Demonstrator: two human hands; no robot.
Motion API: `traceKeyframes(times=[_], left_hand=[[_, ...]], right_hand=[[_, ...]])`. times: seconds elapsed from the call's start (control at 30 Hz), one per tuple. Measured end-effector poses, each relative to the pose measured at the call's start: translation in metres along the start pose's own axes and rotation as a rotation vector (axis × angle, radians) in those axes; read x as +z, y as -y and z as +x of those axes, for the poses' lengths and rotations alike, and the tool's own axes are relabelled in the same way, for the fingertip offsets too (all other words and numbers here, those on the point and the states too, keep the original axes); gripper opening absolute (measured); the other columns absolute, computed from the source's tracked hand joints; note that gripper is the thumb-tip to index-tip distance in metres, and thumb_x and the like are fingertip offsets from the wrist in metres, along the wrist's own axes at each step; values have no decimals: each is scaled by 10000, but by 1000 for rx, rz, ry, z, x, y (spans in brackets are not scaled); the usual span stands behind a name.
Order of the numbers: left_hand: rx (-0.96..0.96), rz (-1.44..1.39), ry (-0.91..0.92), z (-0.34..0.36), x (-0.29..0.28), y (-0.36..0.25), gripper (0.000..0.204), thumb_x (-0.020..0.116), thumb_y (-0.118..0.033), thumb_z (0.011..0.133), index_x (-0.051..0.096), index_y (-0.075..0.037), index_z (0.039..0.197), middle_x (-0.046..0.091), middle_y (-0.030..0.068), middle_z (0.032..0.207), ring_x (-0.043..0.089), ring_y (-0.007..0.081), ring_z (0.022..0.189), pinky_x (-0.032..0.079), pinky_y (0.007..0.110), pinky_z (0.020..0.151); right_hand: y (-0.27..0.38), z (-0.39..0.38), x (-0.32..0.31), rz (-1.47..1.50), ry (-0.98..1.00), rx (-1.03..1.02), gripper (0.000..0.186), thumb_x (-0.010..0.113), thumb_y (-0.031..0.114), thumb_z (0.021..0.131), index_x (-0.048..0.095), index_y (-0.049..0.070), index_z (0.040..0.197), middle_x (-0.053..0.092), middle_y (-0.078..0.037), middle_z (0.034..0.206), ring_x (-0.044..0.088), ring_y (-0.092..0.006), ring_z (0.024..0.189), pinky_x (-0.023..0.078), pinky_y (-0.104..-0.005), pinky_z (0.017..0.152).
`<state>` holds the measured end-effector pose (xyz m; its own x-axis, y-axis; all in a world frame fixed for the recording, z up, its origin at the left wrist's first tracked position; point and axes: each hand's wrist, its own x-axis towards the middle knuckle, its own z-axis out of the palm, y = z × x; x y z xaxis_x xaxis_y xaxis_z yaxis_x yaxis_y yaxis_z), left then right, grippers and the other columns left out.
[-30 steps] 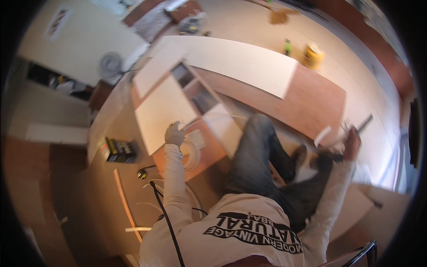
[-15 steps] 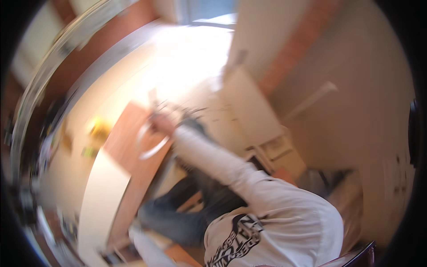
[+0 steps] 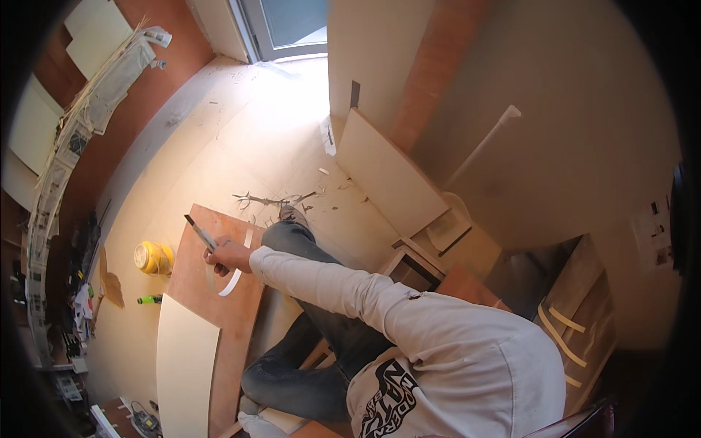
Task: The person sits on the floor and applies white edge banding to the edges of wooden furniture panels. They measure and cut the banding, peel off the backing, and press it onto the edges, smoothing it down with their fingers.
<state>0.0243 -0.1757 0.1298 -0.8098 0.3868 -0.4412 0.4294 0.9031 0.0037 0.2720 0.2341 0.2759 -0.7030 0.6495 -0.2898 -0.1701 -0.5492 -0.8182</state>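
My right hand reaches out to the left over a brown board lying on the floor. It is shut on a thin flat metal tool that points up and left. A white edging strip curls in a loop on the board right beneath the hand. My legs in jeans lie alongside the board. My left hand is out of sight.
A white panel lies on the board's lower left. A yellow round container and a small green item sit on the floor to the left. Strip shavings litter the floor above. A leaning white cabinet panel stands to the right.
The view has swung round sharply. My right hand, earlier raised at my side with the tool, now rests over the brown board; my left hand has left the picture.
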Motion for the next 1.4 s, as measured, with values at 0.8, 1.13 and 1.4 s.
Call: traceKeyframes(times=[0.8,1.13,1.4], left_hand=[[744,-2030,454,-113,-129,-255,717,422,-560,1006,370,-11,1463,526,163,1381,540,300,1244,435,493,1068],[704,-1729,597,-83,-148,-280,405,569,-238,1009,517,-16,1345,650,107,1113,653,193,936,584,349,833],[763,-1512,422,-117,-196,-369,401,561,-230,1009,531,2,1336,642,112,1074,595,144,790,536,287,721]], right_hand=[[20,-109,-11,86,357,49,294,629,-52,835,535,-78,1112,632,-140,841,703,-244,706,620,-362,650],[35,-292,-114,-370,-99,-74,188,644,67,867,622,-36,1023,658,-82,759,655,-153,648,534,-299,580],[-7,-392,-192,-345,-516,-87,146,648,63,847,634,2,978,631,-58,688,640,-147,622,513,-295,559]])
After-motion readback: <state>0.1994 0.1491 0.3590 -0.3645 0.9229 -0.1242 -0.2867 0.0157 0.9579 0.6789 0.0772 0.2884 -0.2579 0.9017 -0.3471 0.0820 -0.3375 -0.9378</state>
